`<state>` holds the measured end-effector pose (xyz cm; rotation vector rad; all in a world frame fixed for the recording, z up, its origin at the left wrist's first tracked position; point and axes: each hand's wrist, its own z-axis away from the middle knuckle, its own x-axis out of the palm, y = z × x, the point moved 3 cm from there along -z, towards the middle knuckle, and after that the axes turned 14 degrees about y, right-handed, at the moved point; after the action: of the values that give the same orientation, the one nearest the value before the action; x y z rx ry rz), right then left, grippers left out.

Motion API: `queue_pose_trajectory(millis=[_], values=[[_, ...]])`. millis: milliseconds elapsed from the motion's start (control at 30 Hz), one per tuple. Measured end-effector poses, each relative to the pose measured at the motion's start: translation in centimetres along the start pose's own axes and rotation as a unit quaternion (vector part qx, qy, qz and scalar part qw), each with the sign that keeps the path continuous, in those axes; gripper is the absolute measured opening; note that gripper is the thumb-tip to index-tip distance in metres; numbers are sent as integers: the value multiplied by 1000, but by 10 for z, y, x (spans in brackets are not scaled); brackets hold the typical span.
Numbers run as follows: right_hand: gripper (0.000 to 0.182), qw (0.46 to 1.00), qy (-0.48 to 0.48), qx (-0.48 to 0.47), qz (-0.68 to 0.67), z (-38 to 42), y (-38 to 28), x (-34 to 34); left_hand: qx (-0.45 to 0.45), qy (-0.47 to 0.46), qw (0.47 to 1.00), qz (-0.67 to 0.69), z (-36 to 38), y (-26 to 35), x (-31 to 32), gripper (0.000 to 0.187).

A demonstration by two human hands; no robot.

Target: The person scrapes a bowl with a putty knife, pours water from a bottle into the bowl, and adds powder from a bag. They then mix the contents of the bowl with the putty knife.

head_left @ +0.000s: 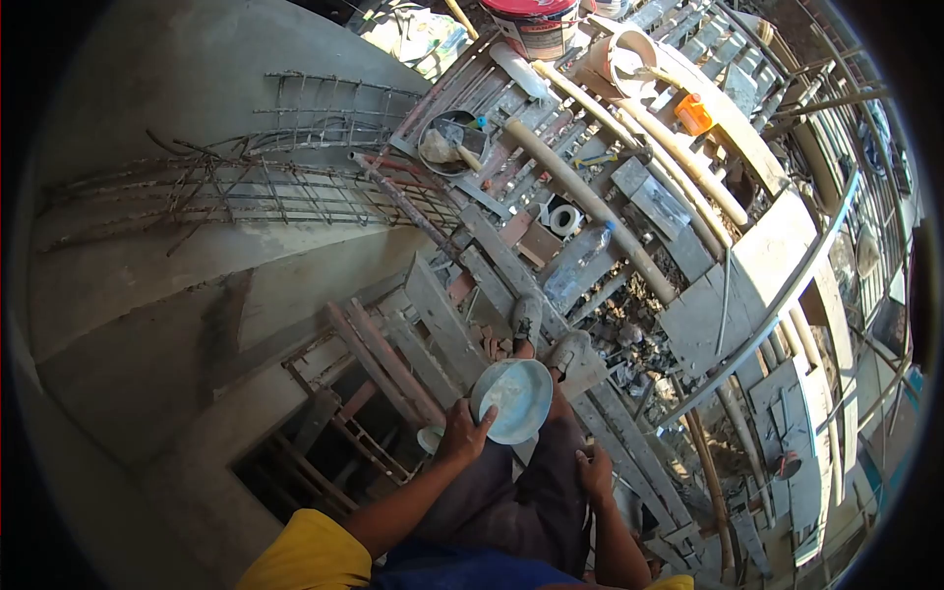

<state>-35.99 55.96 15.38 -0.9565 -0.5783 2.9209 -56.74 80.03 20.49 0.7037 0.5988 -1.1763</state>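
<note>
A round pale bowl [521, 401] with whitish residue inside is tilted above my lap. My left hand [466, 433] grips its left rim, with the thumb over the edge. My right hand [594, 472] is beside my right thigh, its fingers curled; what it holds, if anything, is too small to make out. A small pale round object [430, 439] shows just left of my left hand, partly hidden. My shoes [568, 354] rest on wooden planks beyond the bowl.
Scaffold planks [629, 447] and poles have gaps between them. Ahead are a plastic bottle [580, 258], a tape roll [564, 220], a dark pan [452, 143], a bucket [629, 61], a red-lidded pail [532, 29] and an orange container [693, 115]. Rebar [295, 187] sticks out at left.
</note>
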Motion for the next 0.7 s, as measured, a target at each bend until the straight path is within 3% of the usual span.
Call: queue_pose_trajectory(millis=[200,267,433,500,533,600,667,700], values=[[26,1000,-4,1,9,-7,-19,-7,-26,-7,1000,-5,-20,-7,-3,84],[23,999,28,-14,20,-15,-33,-8,-83,-21,996,6,-29,-10,-6,85],[21,996,85,11,3,-38,-79,-3,-70,-68,994,-48,-78,0,-28,85],[20,994,98,38,-19,-38,-105,6,-22,-53,995,-79,-101,11,-51,85],[20,994,111,6,-23,-37,-118,12,-29,-57,995,-83,-108,5,-57,85],[19,991,129,-30,-31,-44,-148,20,-8,-38,999,24,-138,5,-72,83],[20,999,41,-23,-3,-43,-174,29,-20,-44,997,60,-158,6,-91,82],[20,999,45,-16,-3,-45,-187,32,-31,-51,993,97,-167,8,-99,80]])
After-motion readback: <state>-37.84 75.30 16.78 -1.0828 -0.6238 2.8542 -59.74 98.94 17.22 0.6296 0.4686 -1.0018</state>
